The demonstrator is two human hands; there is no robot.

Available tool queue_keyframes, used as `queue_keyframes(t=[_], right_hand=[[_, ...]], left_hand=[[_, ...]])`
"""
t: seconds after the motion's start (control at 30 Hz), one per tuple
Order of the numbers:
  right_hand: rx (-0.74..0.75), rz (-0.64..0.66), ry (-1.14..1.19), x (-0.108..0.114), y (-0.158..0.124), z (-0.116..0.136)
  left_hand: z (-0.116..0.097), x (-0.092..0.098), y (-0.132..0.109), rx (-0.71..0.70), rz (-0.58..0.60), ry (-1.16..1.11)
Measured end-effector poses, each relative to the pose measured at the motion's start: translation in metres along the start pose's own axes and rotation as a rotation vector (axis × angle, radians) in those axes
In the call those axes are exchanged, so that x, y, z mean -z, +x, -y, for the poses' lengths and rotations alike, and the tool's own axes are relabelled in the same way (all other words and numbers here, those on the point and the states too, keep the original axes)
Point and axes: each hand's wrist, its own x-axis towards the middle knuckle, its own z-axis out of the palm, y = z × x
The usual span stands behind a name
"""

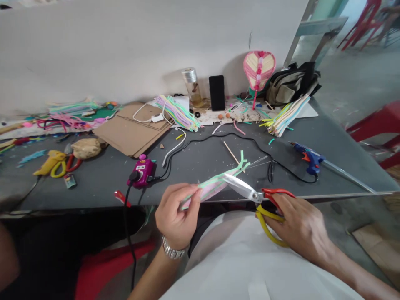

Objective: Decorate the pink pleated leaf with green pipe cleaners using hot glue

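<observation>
Pink-and-green pipe-cleaner bundle pinched in left hand, grip closed, right hand clenching red-and-yellow scissors, blades open, over the front edge of the surface

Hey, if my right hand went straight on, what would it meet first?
Probably the pink-and-green pipe-cleaner bundle held in your left hand, right at the blades of the red-and-yellow-handled steel scissors in your right hand; depth is unclear.
</observation>
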Motion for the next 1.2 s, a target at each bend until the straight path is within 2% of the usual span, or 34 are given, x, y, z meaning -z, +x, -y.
queue_keyframes(t=[0.13,0.4,0.63,0.93,1.07,1.2], right_hand=[[-0.013,0.035,0.034,-0.008,-0.002,0.001],[0.007,0.047,0.086,-0.009,-0.001,-0.001],[0.091,-0.006,-0.008,-0.002,0.003,-0.005],[0.141,0.003,-0.074,0.003,0.008,-0.013],[0.016,0.021,0.040,0.003,0.010,-0.017],[-0.245,0.048,0.222,-0.001,0.011,-0.035]], left_hand=[[-0.001,-0.001,-0.002,-0.035,0.004,-0.003],[-0.004,-0.003,-0.003,-0.088,0.005,-0.019],[-0.005,-0.003,-0.005,-0.087,0.000,-0.018],[-0.008,-0.005,-0.004,-0.095,0.021,-0.040],[-0.002,-0.003,-0.001,-0.017,0.037,-0.042],[0.017,0.004,0.006,0.245,-0.003,-0.101]])
